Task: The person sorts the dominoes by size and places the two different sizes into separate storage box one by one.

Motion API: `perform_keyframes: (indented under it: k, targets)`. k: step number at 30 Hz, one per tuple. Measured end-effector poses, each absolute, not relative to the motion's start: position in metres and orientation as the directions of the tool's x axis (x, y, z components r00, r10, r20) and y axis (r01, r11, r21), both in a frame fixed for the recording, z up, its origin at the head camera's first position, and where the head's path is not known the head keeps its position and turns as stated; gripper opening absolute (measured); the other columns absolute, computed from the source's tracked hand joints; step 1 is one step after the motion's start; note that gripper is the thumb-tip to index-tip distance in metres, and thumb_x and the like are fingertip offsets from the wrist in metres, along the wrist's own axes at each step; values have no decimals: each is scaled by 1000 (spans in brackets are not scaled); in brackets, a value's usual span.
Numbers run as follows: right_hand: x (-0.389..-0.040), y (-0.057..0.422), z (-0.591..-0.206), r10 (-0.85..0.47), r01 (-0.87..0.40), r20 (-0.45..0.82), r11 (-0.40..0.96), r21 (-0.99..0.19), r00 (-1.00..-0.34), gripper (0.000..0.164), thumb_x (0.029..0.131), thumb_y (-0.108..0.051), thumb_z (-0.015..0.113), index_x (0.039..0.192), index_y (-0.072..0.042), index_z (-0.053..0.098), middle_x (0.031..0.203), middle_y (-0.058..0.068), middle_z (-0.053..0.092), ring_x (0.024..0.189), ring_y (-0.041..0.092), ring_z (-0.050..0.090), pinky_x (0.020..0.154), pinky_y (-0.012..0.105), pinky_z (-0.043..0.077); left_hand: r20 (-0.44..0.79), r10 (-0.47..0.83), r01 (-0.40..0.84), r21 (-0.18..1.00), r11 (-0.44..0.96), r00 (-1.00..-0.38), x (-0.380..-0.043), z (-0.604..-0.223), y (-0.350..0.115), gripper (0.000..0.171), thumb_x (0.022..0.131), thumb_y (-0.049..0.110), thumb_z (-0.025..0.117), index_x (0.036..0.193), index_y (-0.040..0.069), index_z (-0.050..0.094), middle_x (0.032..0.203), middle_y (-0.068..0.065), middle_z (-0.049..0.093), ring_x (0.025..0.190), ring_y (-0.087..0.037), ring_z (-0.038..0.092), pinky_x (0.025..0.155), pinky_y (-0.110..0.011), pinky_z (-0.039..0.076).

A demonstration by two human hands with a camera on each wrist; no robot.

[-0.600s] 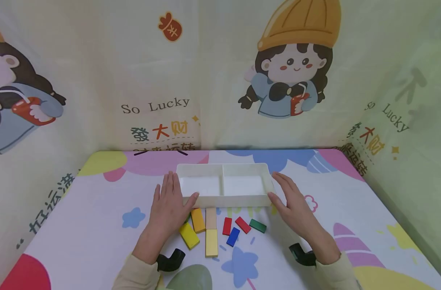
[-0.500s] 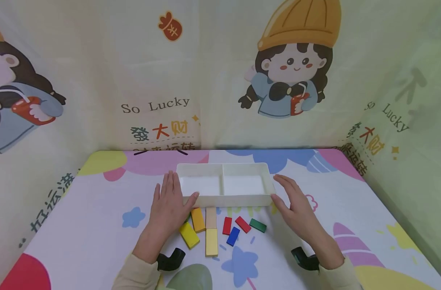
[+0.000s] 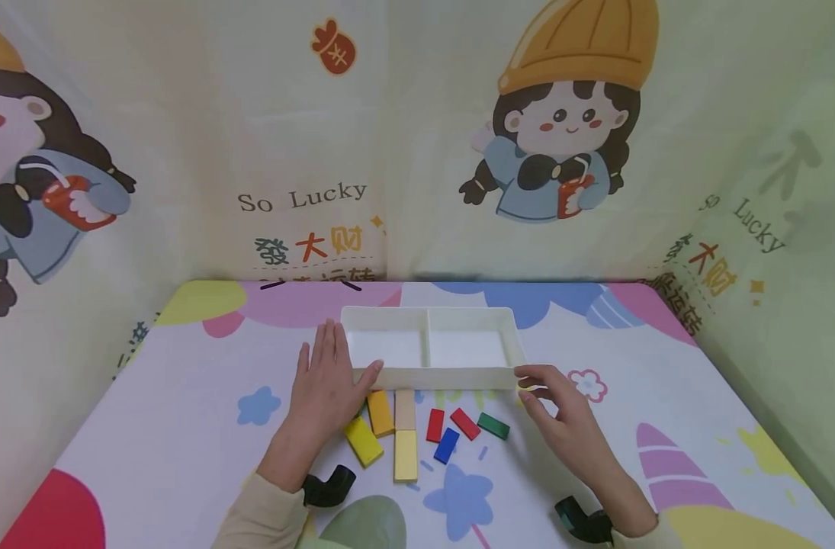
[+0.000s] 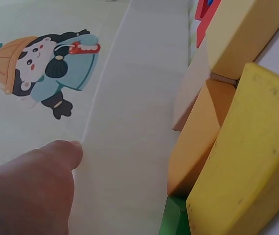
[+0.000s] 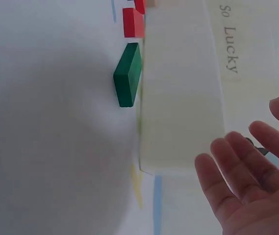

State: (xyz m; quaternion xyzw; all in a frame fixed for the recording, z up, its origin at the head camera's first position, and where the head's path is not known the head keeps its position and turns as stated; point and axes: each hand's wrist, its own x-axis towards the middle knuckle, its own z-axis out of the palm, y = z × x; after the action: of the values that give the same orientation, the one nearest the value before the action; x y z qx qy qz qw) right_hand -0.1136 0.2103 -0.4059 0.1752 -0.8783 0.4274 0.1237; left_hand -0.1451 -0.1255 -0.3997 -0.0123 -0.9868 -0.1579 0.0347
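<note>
A white two-compartment tray (image 3: 451, 379) lies on the table in the head view, both compartments bare. My left hand (image 3: 324, 393) rests along its left end, fingers straight, thumb at the front rim. Near the right front corner is my right hand (image 3: 570, 423), fingers loosely bent and holding nothing. In front of the tray lie yellow (image 3: 364, 441), orange (image 3: 381, 412), beige (image 3: 405, 410) and pale yellow (image 3: 406, 456) blocks. A green block (image 4: 175, 218) is mostly covered by the left hand in the head view. Smaller red (image 3: 435, 425), blue (image 3: 447, 445) and green (image 3: 493, 426) blocks lie to the right, beside another red block (image 3: 465, 424).
A patterned cloth (image 3: 184, 427) covers the table. Printed curtains (image 3: 431, 152) stand behind it and at both sides. A black wrist mount (image 3: 329, 486) shows below the left hand, and another black mount (image 3: 583, 520) below the right.
My right hand has drawn back from the tray's right end toward its front corner, its fingers bending more. My left hand keeps its place on the tray. The head view has shifted slightly.
</note>
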Motion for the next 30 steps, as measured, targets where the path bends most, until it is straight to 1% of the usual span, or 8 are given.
perform_keyframes:
  k: [2,6,8,10,14,19,24,30]
  targets:
    - [-113,210,-407,-212,-405,348,571,-714,-913,27,96,-7,63,123,-6,62,119,7,66,101,14,64,88,14,53,63,14,33,311,950,-998,-145,-399,-124,97,96,57,49,156,-6,7,165,-24,6,154,-39,7,123,-60,10]
    - [-113,210,-408,-232,-346,259,570,-745,-938,27,94,-8,65,121,-10,63,116,3,67,101,14,64,88,24,56,64,17,36,310,950,-998,-144,-399,-124,97,96,58,48,156,-6,6,165,-24,7,154,-40,6,123,-60,10]
    - [-114,210,-410,-250,-323,215,560,-763,-944,27,94,-9,67,120,-11,63,114,3,67,100,13,64,88,26,57,79,18,42,311,950,-997,-145,-398,-124,96,97,57,49,156,-6,7,165,-24,8,154,-40,7,123,-60,11]
    - [-116,210,-414,-279,-316,189,534,-784,-942,27,93,-10,68,119,-9,63,113,5,67,100,13,65,88,27,57,85,17,43,310,950,-996,-146,-398,-125,96,97,58,48,156,-6,7,165,-24,8,154,-39,7,124,-59,10]
    - [-120,213,-423,-329,-293,132,505,-812,-935,30,90,-10,71,118,-8,63,112,6,67,98,14,65,87,26,57,76,16,39,308,951,-997,-146,-399,-125,96,97,58,48,156,-6,7,165,-25,7,154,-40,8,123,-60,11]
    - [-119,214,-428,-344,-232,31,560,-796,-938,34,88,-16,75,119,-11,63,112,3,67,96,14,64,87,25,56,57,13,31,314,949,-998,-144,-401,-126,97,97,57,48,156,-6,6,165,-25,6,154,-40,7,123,-61,10]
    - [-122,214,-426,-368,-234,-2,594,-770,-930,39,86,-21,76,122,-11,62,114,1,67,99,17,63,87,24,56,73,10,33,320,947,-997,-146,-401,-126,97,97,58,48,156,-5,5,165,-24,6,154,-40,6,123,-60,10]
    - [-121,213,-428,-397,-237,-36,614,-753,-917,44,84,-21,78,124,-13,61,115,0,68,102,17,63,88,20,55,64,4,24,322,946,-998,-144,-401,-125,97,96,58,49,157,-5,5,165,-24,6,154,-40,6,123,-60,10]
